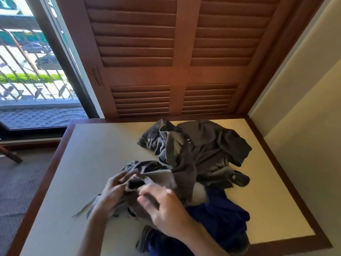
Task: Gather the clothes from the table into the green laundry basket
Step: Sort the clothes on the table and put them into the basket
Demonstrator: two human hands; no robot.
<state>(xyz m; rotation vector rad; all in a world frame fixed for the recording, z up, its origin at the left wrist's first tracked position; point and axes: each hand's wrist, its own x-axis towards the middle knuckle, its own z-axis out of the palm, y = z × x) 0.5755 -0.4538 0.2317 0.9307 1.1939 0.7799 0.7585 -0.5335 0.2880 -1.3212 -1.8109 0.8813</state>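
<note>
Clothes lie heaped right of centre on the tabletop, a blue garment nearest you. Your left hand and right hand curl their fingers into a grey garment at lower centre, apparently bunching it for carrying. No green basket is visible.

Both hands are motion-blurred: the right hand smears at its fingers, so whether they curl into the grey garment or lie on it cannot be told. The left hand hides the cloth beneath its palm. At six o'clock the blue garment and both forearms run off the bottom edge. The table is cut off at seven o'clock. No green basket shows anywhere.
</note>
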